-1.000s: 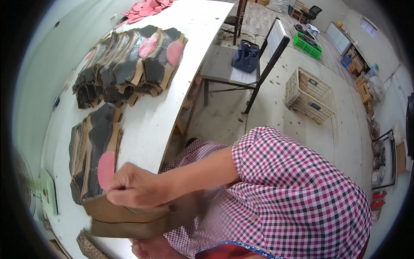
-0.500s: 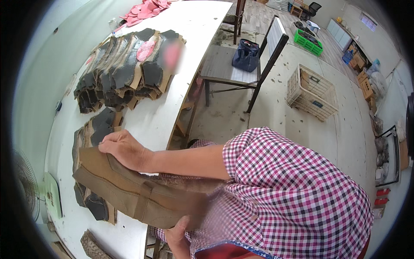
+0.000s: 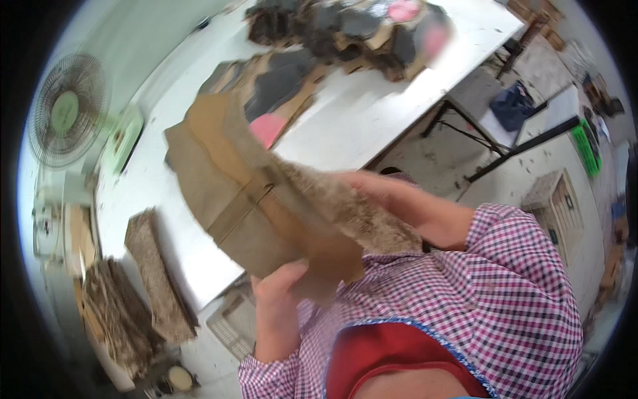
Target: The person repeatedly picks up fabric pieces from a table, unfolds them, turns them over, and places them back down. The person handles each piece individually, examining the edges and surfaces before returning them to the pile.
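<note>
Right now both hands are on a big tan suede piece with a fuzzy lining [image 3: 266,199], lifted off the white table [image 3: 359,126] and held up close in front of the chest. The left hand [image 3: 282,286] comes up from below, its fingers closed on the lower edge of the piece, thumb on the near face. The right hand [image 3: 382,193] reaches across from the right, and it's mostly tucked behind the fuzzy flap; it looks to be gripping the far edge, though its fingertips are hidden. The piece hangs tilted, its smooth tan side turned toward the table and the shaggy side toward the right arm, a stitched band running across its middle.

Down on the table, just beyond the lifted piece, lies a row of dark cut pieces with a pink one [image 3: 269,126] showing. Farther along sits another blurred heap of dark and pink pieces [image 3: 359,26]. Left of the hands, brown fuzzy strips [image 3: 156,272] rest on the table edge. A green fan [image 3: 66,110] stands at far left, and a folding chair with a blue bundle [image 3: 512,106] is off right.
</note>
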A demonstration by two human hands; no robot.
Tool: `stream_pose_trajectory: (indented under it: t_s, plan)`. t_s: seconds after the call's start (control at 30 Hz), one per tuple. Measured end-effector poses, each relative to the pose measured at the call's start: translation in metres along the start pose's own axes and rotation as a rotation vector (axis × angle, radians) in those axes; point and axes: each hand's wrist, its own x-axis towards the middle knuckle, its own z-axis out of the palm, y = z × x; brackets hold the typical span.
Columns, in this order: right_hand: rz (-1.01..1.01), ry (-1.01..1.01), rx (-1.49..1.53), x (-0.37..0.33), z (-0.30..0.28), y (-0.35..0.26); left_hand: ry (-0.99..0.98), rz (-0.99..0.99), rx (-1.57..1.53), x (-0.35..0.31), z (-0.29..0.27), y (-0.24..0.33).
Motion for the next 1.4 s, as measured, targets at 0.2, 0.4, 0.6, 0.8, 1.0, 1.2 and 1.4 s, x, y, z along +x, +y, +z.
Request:
stream_pose_trajectory:
  t_s: [0.2,0.4,0.6,0.8,1.0,1.2,1.4]
  plan:
    - [-0.328,0.381,-0.505,0.009,-0.009,-0.033,0.001,-0.038,-0.105,-0.011,-0.023,-0.002]
    - [-0.508,0.373,-0.858,0.036,-0.015,0.000,0.009,-0.069,-0.126,-0.012,0.013,-0.006]
    - [-0.335,0.357,-0.819,0.054,-0.023,0.014,-0.010,-0.028,-0.182,-0.004,0.001,-0.007]
    - [-0.717,0.599,-1.191,0.030,-0.007,-0.030,0.027,0.057,-0.179,-0.001,-0.009,0.003]
    - [-1.000,0.344,-1.779,-0.021,0.075,-0.020,0.080,0.147,-0.177,0.000,-0.007,0.001]
    - [-0.753,0.339,-1.656,-0.024,0.072,-0.012,0.019,0.161,-0.082,-0.004,-0.008,0.001]
    - [-0.561,0.251,-1.499,-0.032,0.072,-0.016,0.008,0.120,0.002,-0.007,-0.013,-0.004]
